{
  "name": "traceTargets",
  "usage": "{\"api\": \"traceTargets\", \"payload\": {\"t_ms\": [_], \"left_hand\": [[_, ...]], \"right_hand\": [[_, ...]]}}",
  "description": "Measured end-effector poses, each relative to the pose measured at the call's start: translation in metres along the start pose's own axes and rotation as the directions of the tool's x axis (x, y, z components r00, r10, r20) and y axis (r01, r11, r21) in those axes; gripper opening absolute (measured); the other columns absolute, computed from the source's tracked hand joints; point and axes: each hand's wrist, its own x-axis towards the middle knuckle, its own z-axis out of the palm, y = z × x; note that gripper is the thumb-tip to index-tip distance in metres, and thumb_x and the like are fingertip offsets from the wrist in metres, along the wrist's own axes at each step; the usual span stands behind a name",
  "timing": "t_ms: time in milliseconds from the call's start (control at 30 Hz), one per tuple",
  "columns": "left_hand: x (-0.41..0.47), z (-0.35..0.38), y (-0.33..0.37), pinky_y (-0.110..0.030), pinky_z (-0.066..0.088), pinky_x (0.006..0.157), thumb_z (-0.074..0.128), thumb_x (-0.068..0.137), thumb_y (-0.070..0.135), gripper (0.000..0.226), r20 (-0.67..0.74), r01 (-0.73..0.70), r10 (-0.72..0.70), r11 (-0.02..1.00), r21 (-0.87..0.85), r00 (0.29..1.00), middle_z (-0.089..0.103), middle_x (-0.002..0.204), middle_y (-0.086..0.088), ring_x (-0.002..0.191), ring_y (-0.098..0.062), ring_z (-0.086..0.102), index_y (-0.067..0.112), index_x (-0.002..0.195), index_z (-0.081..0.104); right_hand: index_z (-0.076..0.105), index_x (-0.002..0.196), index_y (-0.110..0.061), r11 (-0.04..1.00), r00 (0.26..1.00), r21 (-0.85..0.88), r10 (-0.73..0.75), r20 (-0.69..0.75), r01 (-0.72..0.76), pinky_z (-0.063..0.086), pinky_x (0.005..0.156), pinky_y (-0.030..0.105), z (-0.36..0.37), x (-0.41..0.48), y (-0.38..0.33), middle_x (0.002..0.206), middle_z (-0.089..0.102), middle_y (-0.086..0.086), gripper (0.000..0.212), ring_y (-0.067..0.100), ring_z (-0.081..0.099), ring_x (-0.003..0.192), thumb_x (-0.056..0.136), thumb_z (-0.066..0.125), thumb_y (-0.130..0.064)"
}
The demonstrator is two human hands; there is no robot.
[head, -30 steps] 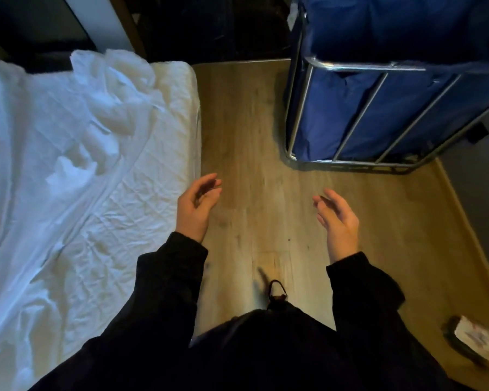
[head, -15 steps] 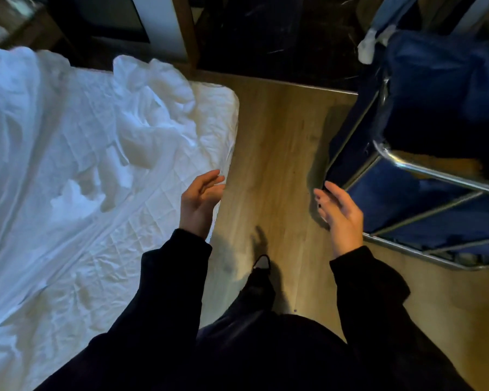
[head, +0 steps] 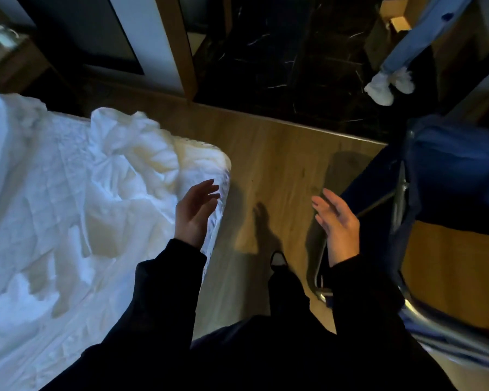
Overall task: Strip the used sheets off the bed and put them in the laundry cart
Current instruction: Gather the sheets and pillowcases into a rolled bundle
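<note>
Both hands empty, fingers spread: left hand over the bed corner, right hand near the laundry cart. Rumpled sheets lie left, probably soft, light; grab the bunched far fold.

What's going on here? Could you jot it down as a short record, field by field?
place: bedside, wooden floor
bed: mattress with a rumpled white sheet on it
left hand: open, empty, above the mattress edge
right hand: open, empty, beside the cart
laundry cart: blue fabric on a metal frame, at the right
also in view: another person's legs and white shoes, far right
task state: sheet not yet stripped
</note>
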Motion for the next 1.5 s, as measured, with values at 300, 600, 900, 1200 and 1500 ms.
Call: {"api": "traceTargets", "payload": {"t_ms": [300,600,900,1200,1500], "left_hand": [[0.205,0.062,0.029,-0.020,0.050,0.076,0.052,0.078,0.011,0.041,-0.204,-0.023,0.028,0.999,0.029,0.979,0.065,0.107,-0.011,0.090,-0.011,0.067,0.004,0.118,0.056],[0.369,0.058,0.033,-0.022,0.049,0.083,0.052,0.077,0.011,0.047,-0.398,-0.039,0.044,0.999,0.019,0.916,0.065,0.105,-0.008,0.099,-0.018,0.062,-0.002,0.123,0.053],[0.559,0.004,0.043,-0.015,0.049,0.073,0.059,0.073,0.012,0.048,-0.538,-0.092,0.049,0.994,-0.053,0.841,0.063,0.103,-0.006,0.085,-0.001,0.065,0.004,0.120,0.052],[0.676,-0.069,0.059,-0.026,0.051,0.081,0.064,0.071,0.029,0.044,-0.700,-0.119,0.082,0.993,-0.004,0.710,0.067,0.103,-0.003,0.092,-0.013,0.064,0.017,0.113,0.060],[0.790,-0.171,0.078,-0.027,0.051,0.083,0.060,0.076,0.018,0.037,-0.862,-0.088,0.090,0.995,0.053,0.498,0.067,0.106,-0.005,0.097,-0.017,0.065,0.018,0.112,0.060]], "right_hand": [[0.049,0.132,-0.007,1.000,0.980,-0.020,0.022,0.197,-0.018,0.042,0.096,0.023,0.069,0.234,-0.063,0.114,0.063,0.004,0.038,0.019,0.054,0.119,0.094,0.054,-0.005],[0.051,0.132,-0.016,0.964,0.903,-0.257,0.047,0.427,0.072,0.043,0.104,0.031,0.172,0.409,-0.103,0.124,0.062,0.000,0.035,0.007,0.056,0.117,0.097,0.050,-0.013],[0.054,0.127,-0.025,0.936,0.802,-0.320,0.075,0.592,0.149,0.042,0.103,0.030,0.340,0.580,-0.137,0.122,0.063,-0.004,0.042,0.004,0.056,0.116,0.085,0.053,-0.029],[0.055,0.122,-0.027,0.936,0.665,-0.293,0.092,0.741,0.197,0.044,0.100,0.030,0.509,0.697,-0.145,0.118,0.066,0.001,0.041,0.010,0.059,0.115,0.081,0.053,-0.028],[0.057,0.121,-0.022,0.942,0.471,-0.266,0.144,0.870,0.205,0.046,0.100,0.029,0.715,0.780,-0.129,0.118,0.067,0.005,0.040,0.010,0.060,0.114,0.081,0.054,-0.028]]}}
